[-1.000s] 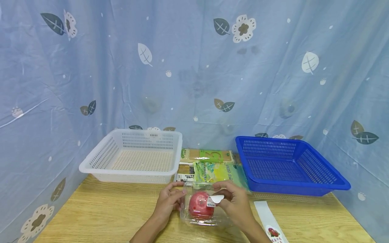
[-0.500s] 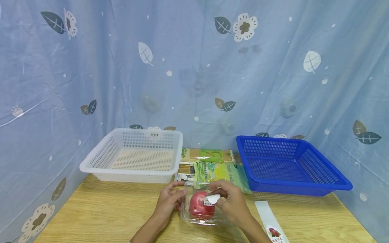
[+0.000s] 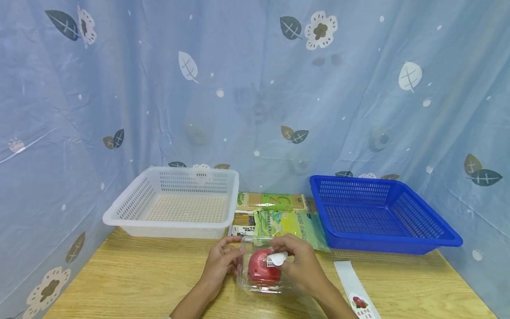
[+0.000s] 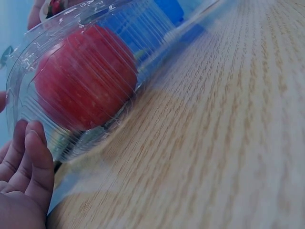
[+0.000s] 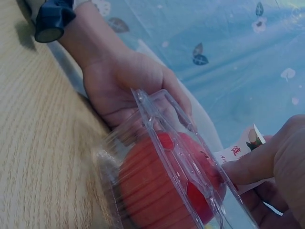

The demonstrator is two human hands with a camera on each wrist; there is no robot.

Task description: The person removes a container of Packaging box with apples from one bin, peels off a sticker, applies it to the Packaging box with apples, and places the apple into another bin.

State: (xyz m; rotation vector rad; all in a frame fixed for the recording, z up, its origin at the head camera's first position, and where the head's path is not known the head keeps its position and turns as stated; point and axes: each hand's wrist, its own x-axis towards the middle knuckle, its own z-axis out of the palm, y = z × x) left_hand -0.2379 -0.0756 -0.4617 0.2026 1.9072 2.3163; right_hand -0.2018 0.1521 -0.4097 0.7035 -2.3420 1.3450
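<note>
A clear plastic clamshell box holds a round red fruit, which shows large through the ribbed wall in the left wrist view. My left hand grips the box's left side, its thumb near the top edge. Over the lid my right hand pinches a white sticker, part of it bent up. In the right wrist view, the sticker shows red characters and lies close against the lid's edge. Whether it is stuck down there, I cannot tell.
A white basket stands at back left, a blue basket at back right. Between them lie a yellow-green packet and a packet with a green band. A white strip bearing a fruit sticker lies at right.
My right hand has shifted slightly left with the sticker, which is now further over the fruit. The left hand keeps its hold on the box.
</note>
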